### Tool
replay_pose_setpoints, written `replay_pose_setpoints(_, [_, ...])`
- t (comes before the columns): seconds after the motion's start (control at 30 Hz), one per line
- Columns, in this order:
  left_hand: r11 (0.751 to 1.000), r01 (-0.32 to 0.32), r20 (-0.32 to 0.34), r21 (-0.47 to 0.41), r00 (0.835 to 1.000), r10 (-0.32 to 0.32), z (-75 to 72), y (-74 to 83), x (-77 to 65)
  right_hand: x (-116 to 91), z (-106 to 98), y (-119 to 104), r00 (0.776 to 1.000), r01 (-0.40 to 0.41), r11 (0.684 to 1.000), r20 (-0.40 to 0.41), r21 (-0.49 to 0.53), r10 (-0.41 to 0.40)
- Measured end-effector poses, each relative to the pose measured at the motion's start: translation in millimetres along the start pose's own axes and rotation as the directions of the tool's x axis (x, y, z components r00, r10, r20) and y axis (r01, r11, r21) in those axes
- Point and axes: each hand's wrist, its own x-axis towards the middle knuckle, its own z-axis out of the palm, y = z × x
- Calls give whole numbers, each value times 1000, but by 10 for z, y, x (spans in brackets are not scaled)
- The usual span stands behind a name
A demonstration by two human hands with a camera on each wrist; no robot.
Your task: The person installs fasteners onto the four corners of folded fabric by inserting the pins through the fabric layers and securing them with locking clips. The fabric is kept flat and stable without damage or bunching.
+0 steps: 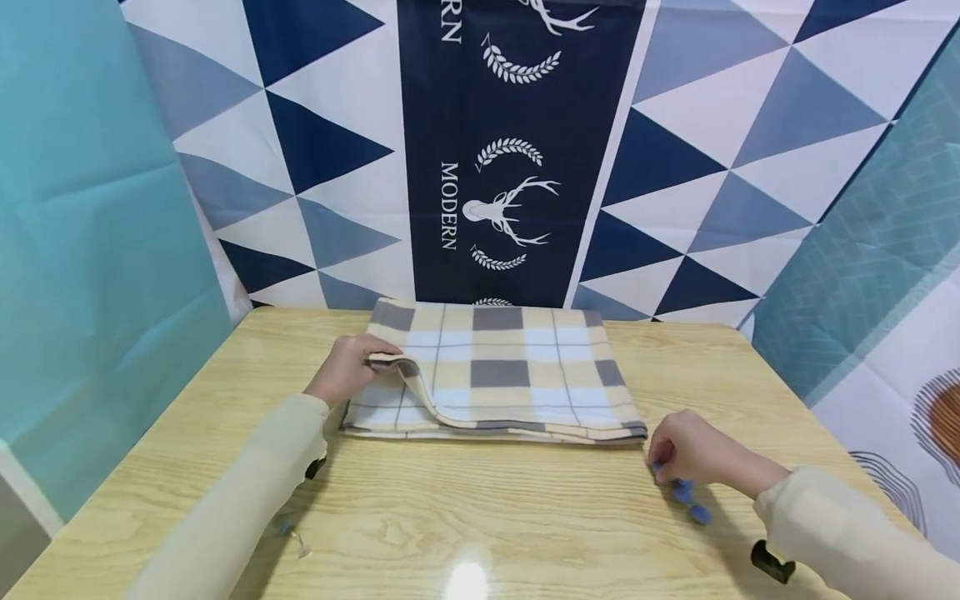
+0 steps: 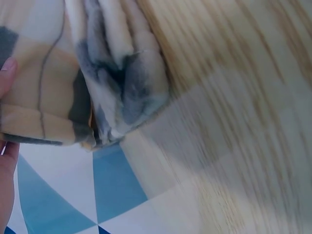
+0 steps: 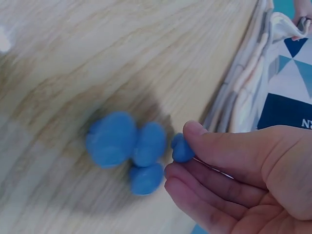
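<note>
A folded plaid blanket [image 1: 498, 372] in cream, white and grey lies at the back of the table. My left hand [image 1: 352, 367] pinches its near left corner and holds the top layer raised; the lifted edge curves down toward the right. In the left wrist view, the thumb and fingers grip the blanket edge [image 2: 36, 112] beside its thick folds. Just off the blanket's near right corner, my right hand [image 1: 686, 450] pinches a small blue lump [image 3: 182, 149] between thumb and fingers. Close to it are several larger, smooth blue lumps [image 3: 112, 139], clustered together.
The wooden table [image 1: 480, 492] extends in front of the blanket. A small thin item [image 1: 298, 543] sits near the left forearm, too blurred to identify. Behind the table hangs a patterned cloth [image 1: 510, 167] with triangles and deer heads. A turquoise sheet [image 1: 97, 250] covers the left side.
</note>
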Motion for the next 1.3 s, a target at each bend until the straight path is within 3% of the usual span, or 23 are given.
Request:
replay_pose_setpoints(0.23, [1000, 26, -6, -6, 1000, -26, -21, -14, -8, 107, -132, -76, 996, 90, 995, -15, 37, -89])
replay_pose_setpoints(0.37, [999, 32, 2, -7, 999, -32, -28, -23, -5, 254, -257, -190, 996, 91, 995, 1, 29, -92])
replay_pose_setpoints(0.63, [1000, -1, 6, 22, 1000, 1, -20, -11, 3, 742, -446, -466, 997, 77, 997, 4, -2, -76])
replay_pose_setpoints(1.03, [999, -10, 35, 40, 999, 9, -22, 41, 38, 1486, -463, -740, 994, 92, 995, -69, 45, -89])
replay_pose_setpoints(1.3, [998, 53, 44, 38, 998, -55, -54, 4, 11, 1855, -499, -893, 996, 48, 989, -79, 140, -37])
